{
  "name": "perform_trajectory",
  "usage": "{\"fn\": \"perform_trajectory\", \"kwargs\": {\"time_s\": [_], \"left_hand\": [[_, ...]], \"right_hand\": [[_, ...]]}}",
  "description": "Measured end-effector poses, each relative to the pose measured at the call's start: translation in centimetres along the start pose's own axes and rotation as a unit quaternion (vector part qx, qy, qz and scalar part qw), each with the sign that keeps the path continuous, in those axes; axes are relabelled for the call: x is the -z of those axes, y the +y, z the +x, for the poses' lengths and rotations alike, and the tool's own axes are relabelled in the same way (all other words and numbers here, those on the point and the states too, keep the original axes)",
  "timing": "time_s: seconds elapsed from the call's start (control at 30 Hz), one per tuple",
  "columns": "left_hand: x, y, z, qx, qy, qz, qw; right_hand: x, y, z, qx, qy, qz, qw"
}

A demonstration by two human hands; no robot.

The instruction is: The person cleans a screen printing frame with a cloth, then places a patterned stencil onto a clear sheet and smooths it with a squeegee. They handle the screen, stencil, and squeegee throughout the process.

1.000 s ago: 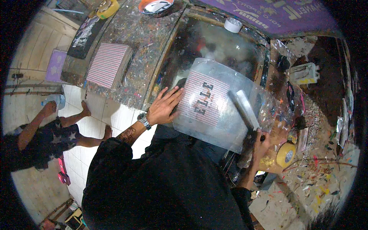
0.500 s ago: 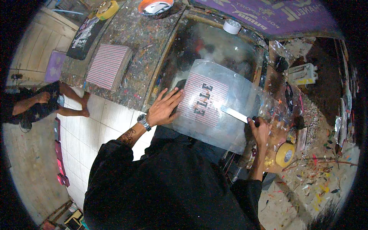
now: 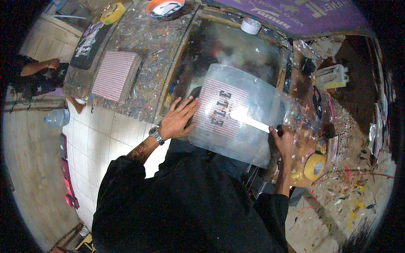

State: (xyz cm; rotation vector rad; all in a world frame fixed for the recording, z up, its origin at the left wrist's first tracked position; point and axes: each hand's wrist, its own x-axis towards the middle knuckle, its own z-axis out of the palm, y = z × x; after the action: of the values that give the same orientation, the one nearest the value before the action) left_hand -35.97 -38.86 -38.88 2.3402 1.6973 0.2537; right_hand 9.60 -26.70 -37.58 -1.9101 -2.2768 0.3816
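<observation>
A clear plastic sheet (image 3: 255,147) lies over the near part of a dark, glossy panel (image 3: 253,50). Under or on the sheet shows a red-and-white checked square (image 3: 209,90) with dark lettering on it. My left hand (image 3: 178,120) rests with spread fingers on the sheet's left edge, beside the checked square. In my right hand (image 3: 284,138) is a long, flat, pale blade with a dark handle (image 3: 257,125). The blade lies across the sheet, its tip near the lettering, where a bright glare hides the end.
A stack of checked pieces (image 3: 114,76) sits on the paint-stained table (image 3: 156,55) at left. White tape (image 3: 251,26) stands at the back; yellow tape (image 3: 314,166) lies at right. An orange-rimmed bowl (image 3: 164,7) is far back. Another person (image 3: 40,76) and a bottle (image 3: 57,117) are at far left.
The blade's tip has moved slightly left toward the lettering, with my right hand. My left hand stays put. The other person has moved away, and the bottle now stands apart on the floor.
</observation>
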Motion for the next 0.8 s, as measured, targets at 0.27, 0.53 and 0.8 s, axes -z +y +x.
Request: {"fn": "perform_trajectory", "kwargs": {"time_s": [0.27, 0.53, 0.8], "left_hand": [[-0.1, -0.2, 0.1, -0.002, 0.003, -0.017, 1.000], [-0.6, -0.4, -0.4, 0.105, 0.125, -0.220, 0.962], [-1.2, -1.1, -0.3, 0.030, 0.131, -0.089, 0.987]], "right_hand": [[-0.3, 0.2, 0.1, -0.007, -0.001, 0.017, 1.000], [-1.0, 0.2, -0.6, 0.040, 0.108, 0.101, 0.988], [-0.3, -11.5, -0.2, 0.006, -0.052, 0.049, 0.997]]}}
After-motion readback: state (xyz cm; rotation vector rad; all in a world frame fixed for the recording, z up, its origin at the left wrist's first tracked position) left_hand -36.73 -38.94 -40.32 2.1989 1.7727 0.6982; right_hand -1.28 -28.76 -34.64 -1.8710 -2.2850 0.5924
